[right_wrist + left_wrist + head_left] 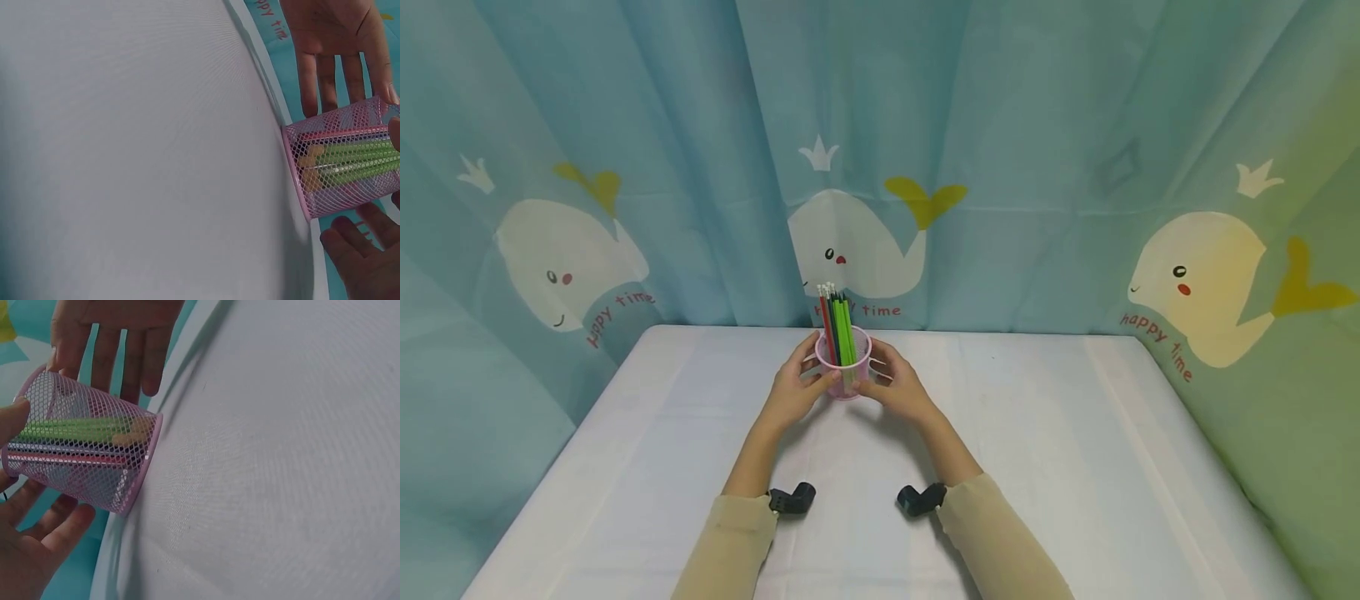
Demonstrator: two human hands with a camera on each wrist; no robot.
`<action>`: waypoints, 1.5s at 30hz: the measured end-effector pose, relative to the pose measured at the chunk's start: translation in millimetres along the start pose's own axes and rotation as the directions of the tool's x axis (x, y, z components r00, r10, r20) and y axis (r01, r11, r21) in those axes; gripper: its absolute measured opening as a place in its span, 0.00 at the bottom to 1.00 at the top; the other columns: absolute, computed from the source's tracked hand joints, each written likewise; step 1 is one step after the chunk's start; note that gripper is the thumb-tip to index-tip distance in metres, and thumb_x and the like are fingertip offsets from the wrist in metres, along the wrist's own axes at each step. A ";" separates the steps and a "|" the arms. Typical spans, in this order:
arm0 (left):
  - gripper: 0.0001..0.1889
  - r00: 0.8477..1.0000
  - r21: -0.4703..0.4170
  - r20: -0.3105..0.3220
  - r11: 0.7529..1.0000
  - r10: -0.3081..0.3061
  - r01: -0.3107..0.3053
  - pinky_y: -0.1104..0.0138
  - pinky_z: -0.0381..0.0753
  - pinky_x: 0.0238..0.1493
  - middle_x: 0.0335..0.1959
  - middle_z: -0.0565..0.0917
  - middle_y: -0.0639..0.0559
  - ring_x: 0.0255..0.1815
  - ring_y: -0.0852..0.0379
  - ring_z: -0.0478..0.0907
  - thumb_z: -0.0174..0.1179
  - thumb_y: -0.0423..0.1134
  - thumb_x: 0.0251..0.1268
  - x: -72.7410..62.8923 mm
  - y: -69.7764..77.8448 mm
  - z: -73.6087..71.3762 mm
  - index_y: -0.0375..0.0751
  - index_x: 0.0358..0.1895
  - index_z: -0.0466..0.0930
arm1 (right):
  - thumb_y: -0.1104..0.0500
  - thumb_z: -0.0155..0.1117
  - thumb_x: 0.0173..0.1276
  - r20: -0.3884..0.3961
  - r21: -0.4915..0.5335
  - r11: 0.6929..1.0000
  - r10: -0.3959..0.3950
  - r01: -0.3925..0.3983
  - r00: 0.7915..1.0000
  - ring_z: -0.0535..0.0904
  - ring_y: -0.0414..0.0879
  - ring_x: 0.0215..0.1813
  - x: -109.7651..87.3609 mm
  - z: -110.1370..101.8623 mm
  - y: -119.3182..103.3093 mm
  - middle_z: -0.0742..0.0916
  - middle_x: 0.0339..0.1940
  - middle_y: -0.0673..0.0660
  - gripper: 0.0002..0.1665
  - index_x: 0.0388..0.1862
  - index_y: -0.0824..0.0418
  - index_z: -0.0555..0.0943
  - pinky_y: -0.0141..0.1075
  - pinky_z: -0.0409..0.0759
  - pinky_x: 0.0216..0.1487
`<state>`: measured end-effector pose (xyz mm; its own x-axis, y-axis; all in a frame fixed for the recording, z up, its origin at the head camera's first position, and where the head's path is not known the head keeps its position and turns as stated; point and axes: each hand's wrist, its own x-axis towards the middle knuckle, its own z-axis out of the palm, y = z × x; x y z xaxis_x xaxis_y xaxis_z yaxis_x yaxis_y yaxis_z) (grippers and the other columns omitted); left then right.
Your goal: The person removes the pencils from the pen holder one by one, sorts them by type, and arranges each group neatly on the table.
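A pink mesh pencil cup (855, 385) stands upright between both hands near the far side of the table. Several pencils (842, 329), green, red and dark, rise from it; some have white tops. My left hand (795, 390) holds the cup from the left, thumb at the front and fingers around the side. From the right, my right hand (901, 388) holds it the same way. In the left wrist view, the cup's mesh wall (75, 481) shows the pencils' tan lower ends inside. Whether its base touches the table I cannot tell.
A white cloth covers the table (1037, 433). Behind and beside it hangs a blue-green curtain (1037, 125) printed with whales. A black wrist camera (793, 499) sits on the left wrist, another black wrist camera (921, 500) on the right.
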<state>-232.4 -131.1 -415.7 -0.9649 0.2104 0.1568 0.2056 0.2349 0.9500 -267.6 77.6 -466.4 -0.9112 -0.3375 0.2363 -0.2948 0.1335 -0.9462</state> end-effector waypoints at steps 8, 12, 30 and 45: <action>0.42 1.000 -0.017 0.026 1.000 -0.004 0.005 0.46 0.71 0.68 0.74 0.62 0.29 0.72 0.31 0.64 0.64 0.32 0.67 0.3 -3.7 5.7 0.33 0.78 0.49 | 0.63 0.73 0.62 0.001 0.021 0.999 0.035 -0.035 0.999 0.68 0.64 0.72 -9.9 -5.4 -5.3 0.72 0.73 0.67 0.46 0.76 0.64 0.61 0.55 0.69 0.71; 0.43 0.999 -0.012 0.030 1.000 0.011 -0.010 0.45 0.73 0.66 0.73 0.62 0.29 0.71 0.30 0.65 0.65 0.30 0.65 2.7 -10.2 8.9 0.33 0.78 0.49 | 0.66 0.71 0.62 0.025 0.052 0.997 0.056 -0.057 0.998 0.67 0.68 0.72 -13.4 -8.8 -9.9 0.69 0.73 0.72 0.47 0.76 0.68 0.58 0.58 0.66 0.72; 0.43 0.998 0.000 0.044 0.999 0.048 -0.048 0.48 0.76 0.64 0.70 0.67 0.32 0.68 0.33 0.70 0.69 0.29 0.61 8.4 -28.8 20.7 0.38 0.77 0.55 | 0.64 0.72 0.63 0.016 0.060 0.995 0.076 -0.077 0.997 0.71 0.65 0.70 -31.5 -22.0 -8.1 0.72 0.71 0.71 0.44 0.73 0.69 0.61 0.53 0.69 0.72; 0.45 0.994 -0.019 0.108 1.000 0.020 -0.018 0.44 0.74 0.65 0.72 0.65 0.30 0.69 0.31 0.68 0.69 0.25 0.57 4.0 -14.9 29.6 0.35 0.77 0.55 | 0.64 0.71 0.63 0.079 0.051 0.995 0.083 -0.087 0.993 0.71 0.66 0.70 -49.7 -39.0 -17.1 0.72 0.70 0.71 0.42 0.72 0.70 0.60 0.55 0.68 0.72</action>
<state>-234.6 -105.7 -437.1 -0.9374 0.3164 0.1456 0.2198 0.2128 0.9521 -228.5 128.4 -453.3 -0.9070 -0.3977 0.1385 -0.1991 0.1152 -0.9732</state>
